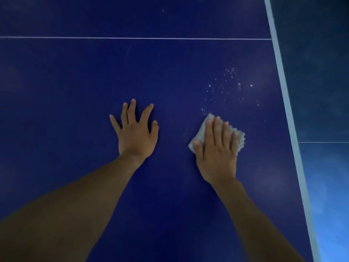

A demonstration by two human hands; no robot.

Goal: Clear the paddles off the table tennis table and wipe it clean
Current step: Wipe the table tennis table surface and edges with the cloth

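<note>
The dark blue table tennis table (75, 82) fills the view. My right hand (217, 150) lies flat, fingers straight, pressing a folded pale cloth (240, 138) onto the table right of centre. Only the cloth's edges show around the fingers. Small white droplets (229, 87) speckle the surface just beyond the cloth. My left hand (137, 131) rests on the bare table to the left, fingers spread, holding nothing. No paddles are in view.
A thin white line (132, 38) crosses the table far from me. The table's white edge band (287, 103) runs diagonally down the right side. Beyond it lies a blue tiled floor (324, 91).
</note>
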